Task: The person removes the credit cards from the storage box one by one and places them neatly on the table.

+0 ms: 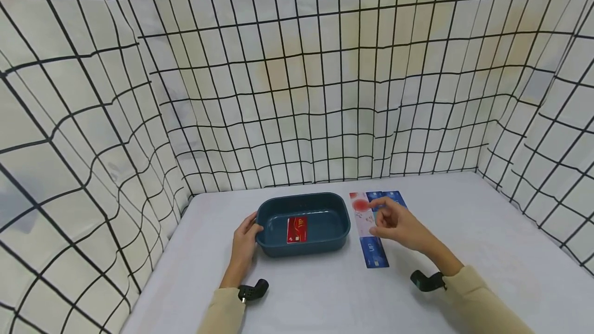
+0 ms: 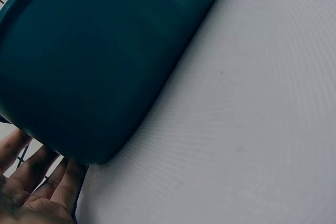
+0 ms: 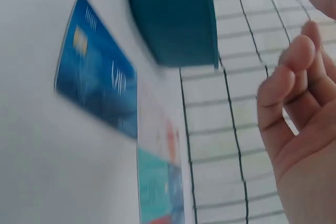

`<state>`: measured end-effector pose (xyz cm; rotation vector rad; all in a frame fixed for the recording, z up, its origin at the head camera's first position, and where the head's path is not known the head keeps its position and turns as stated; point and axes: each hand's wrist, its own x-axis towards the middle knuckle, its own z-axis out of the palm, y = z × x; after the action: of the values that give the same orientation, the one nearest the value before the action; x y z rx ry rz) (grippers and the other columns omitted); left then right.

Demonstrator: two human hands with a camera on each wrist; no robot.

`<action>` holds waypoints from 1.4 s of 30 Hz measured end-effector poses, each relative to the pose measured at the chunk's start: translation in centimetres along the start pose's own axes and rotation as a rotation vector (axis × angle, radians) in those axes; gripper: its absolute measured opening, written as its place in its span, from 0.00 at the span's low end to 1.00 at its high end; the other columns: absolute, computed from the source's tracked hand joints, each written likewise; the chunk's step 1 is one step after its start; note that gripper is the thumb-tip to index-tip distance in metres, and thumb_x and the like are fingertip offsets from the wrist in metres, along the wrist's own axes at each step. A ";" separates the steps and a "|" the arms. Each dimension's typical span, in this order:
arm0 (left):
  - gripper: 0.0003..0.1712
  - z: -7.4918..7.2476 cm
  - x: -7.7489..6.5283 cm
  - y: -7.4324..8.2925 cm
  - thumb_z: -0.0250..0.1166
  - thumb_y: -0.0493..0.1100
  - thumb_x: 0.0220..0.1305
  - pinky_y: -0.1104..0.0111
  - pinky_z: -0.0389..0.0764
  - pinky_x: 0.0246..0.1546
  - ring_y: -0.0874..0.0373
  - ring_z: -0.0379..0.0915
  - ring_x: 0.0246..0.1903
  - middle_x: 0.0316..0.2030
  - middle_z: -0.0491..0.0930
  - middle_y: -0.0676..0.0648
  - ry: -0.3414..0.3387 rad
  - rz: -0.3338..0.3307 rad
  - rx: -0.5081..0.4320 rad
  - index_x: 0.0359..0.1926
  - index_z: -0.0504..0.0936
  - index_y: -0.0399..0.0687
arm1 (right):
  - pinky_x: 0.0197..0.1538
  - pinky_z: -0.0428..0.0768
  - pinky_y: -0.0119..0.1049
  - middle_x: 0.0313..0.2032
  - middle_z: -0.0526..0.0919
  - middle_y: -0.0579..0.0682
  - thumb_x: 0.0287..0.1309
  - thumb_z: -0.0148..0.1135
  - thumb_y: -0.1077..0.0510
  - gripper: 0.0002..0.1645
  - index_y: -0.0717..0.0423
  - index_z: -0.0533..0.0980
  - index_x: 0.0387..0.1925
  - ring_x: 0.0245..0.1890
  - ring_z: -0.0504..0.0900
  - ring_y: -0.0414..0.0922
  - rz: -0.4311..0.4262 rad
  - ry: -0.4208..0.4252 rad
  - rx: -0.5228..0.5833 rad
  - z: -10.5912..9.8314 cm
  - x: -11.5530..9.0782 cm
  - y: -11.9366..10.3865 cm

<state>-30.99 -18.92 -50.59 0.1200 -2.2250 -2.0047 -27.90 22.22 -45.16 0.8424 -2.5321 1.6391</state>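
My left hand point(image 1: 244, 244) holds a dark teal rectangular tub point(image 1: 303, 248) by its left end, thumb at the rim and fingers along the outside. Inside the tub lies a red VIP card point(image 1: 297, 229). To the tub's right, my right hand point(image 1: 400, 226) hovers over several cards, its fingers bent, thumb and index finger apart, nothing between them. Below it are a pink card point(image 1: 362, 223) with a red circle and a blue VIP card point(image 1: 374, 252). More blue cards point(image 1: 393, 197) are partly hidden behind the hand. In the right wrist view a teal card point(image 3: 152, 184) also shows.
The white table point(image 1: 320, 293) carries the tub and cards. Behind it and along both sides hangs white cloth with a black grid net point(image 1: 297, 117). Each wrist wears a small black camera, such as the left one point(image 1: 253, 290).
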 end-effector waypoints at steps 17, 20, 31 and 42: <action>0.31 -0.2 0.0 -0.1 0.52 0.38 0.72 0.46 0.63 0.73 0.41 0.67 0.71 0.72 0.69 0.37 0.008 -0.001 -0.010 0.75 0.67 0.43 | 0.39 0.81 0.31 0.44 0.76 0.51 0.58 0.74 0.55 0.43 0.50 0.65 0.72 0.34 0.79 0.44 -0.051 -0.042 -0.017 7.5 6.1 -4.5; 0.31 -0.3 0.0 -0.1 0.51 0.38 0.72 0.45 0.63 0.73 0.40 0.66 0.71 0.73 0.68 0.37 0.007 -0.001 -0.009 0.75 0.66 0.43 | 0.40 0.80 0.30 0.46 0.75 0.52 0.59 0.74 0.54 0.45 0.53 0.64 0.73 0.35 0.78 0.43 -0.021 -0.081 -0.034 8.7 8.3 -4.5; 0.31 -0.1 0.2 -0.2 0.53 0.37 0.70 0.48 0.67 0.71 0.44 0.70 0.67 0.70 0.72 0.39 0.011 -0.009 -0.008 0.73 0.70 0.45 | 0.43 0.80 0.38 0.56 0.76 0.59 0.58 0.74 0.55 0.44 0.48 0.65 0.73 0.37 0.80 0.43 0.086 -0.189 -0.169 12.3 13.2 -2.0; 0.31 -0.1 0.2 -0.3 0.54 0.37 0.69 0.48 0.66 0.71 0.45 0.69 0.69 0.71 0.72 0.40 0.010 0.001 -0.003 0.73 0.69 0.45 | 0.60 0.79 0.49 0.52 0.75 0.55 0.48 0.81 0.51 0.49 0.51 0.67 0.70 0.49 0.76 0.48 0.262 -0.244 -0.307 13.4 14.1 0.1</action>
<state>-31.22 -19.06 -50.85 0.1283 -2.2152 -2.0029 -36.37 4.79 -47.22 0.7461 -3.0706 1.2060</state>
